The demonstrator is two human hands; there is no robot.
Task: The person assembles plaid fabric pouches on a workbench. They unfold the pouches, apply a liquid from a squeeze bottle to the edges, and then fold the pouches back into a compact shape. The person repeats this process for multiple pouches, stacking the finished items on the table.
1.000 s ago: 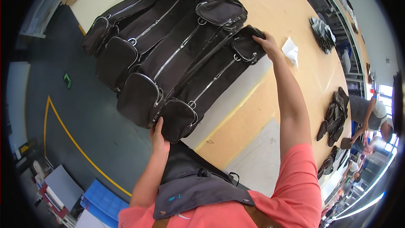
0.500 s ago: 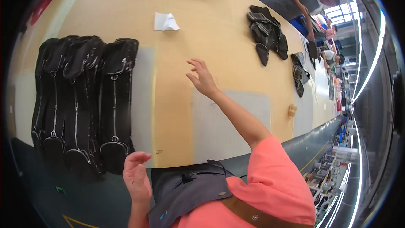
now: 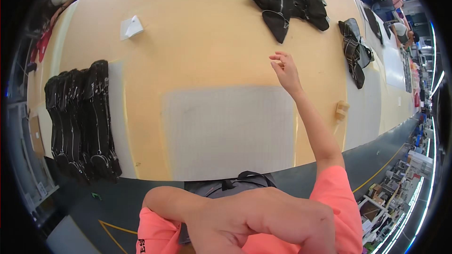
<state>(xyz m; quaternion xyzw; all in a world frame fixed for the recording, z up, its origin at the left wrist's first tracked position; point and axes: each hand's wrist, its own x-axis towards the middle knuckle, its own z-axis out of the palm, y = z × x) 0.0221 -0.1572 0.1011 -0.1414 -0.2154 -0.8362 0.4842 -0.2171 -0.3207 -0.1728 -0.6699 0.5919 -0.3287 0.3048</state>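
Note:
My right hand (image 3: 286, 71) is raised over the table at the right with nothing in it, its fingers apart and slightly bent. Just beyond it lies a loose pile of black fabric pieces with pale zips or edging (image 3: 292, 4). My left hand (image 3: 268, 218) is very close to the head camera at the lower middle; its fingers bend out of sight, so its grip is hidden. Far from both hands, a row of long black fabric pieces with zips (image 3: 77, 117) lies along the table's left end.
A grey sheet (image 3: 230, 131) covers the table's near middle. White paper (image 3: 131, 27) lies farther back. To the right are an amber glue-like jar (image 3: 342, 110) and a smaller black pile (image 3: 354, 51). Other people (image 3: 402, 33) are at the far right.
The view has swung right, so the black row sits farther left. My right hand has moved right, toward the black pile. My left hand has come up close to the camera.

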